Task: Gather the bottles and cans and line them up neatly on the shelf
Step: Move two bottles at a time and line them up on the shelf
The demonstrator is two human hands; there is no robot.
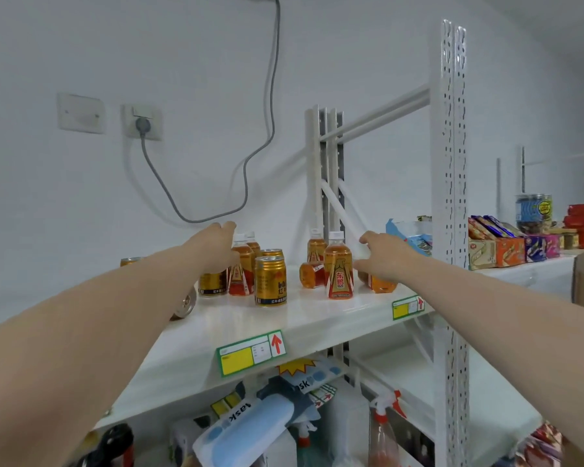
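Hands spread, left hand [216, 246] by standing bottle [245, 264], right hand [383, 256] over toppled bottle [383, 284], gold can [270, 281] between

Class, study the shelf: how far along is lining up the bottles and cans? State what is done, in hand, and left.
Done: drinks sit loosely grouped on the shelf, some upright, like the front can and front bottle. In hand: nothing lifted; the left hand reaches a left bottle, the right hand hovers open over a fallen bottle. Left: stand that up, plus the middle fallen bottle and tipped can, then form rows.
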